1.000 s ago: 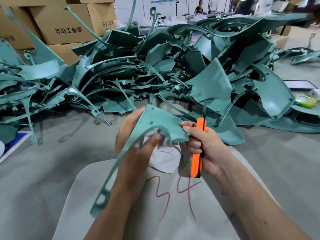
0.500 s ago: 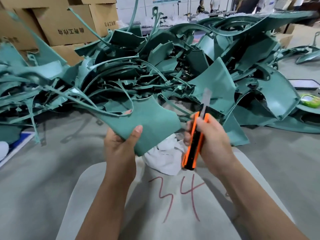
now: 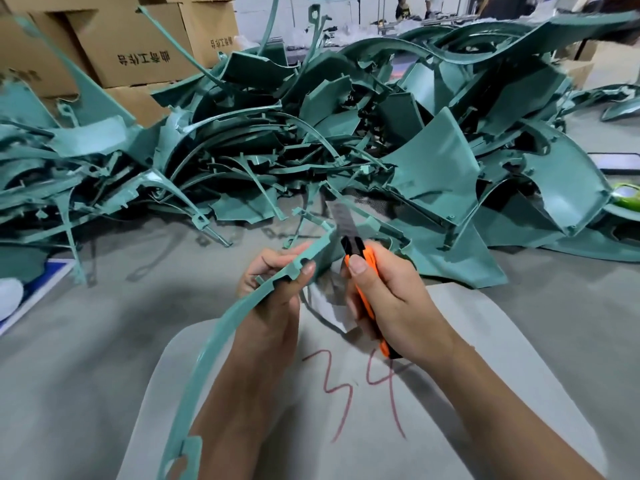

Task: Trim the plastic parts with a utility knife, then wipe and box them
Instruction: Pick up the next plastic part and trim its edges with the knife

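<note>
The long curved teal plastic trim part [image 3: 221, 344] is now turned edge-on, left hand [image 3: 273, 292] pinching its notched upper end. Right hand [image 3: 391, 299] grips the orange utility knife [image 3: 367, 289], blade out just beside that edge, above the grey counter [image 3: 86, 341]; before, its broad face was showing.

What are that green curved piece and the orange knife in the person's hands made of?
The green curved piece looks like moulded plastic with a smooth satin finish: thin walls, notches and tabs along its edge. The utility knife seems to have an orange plastic handle with a dull grey, probably steel, blade.
</note>
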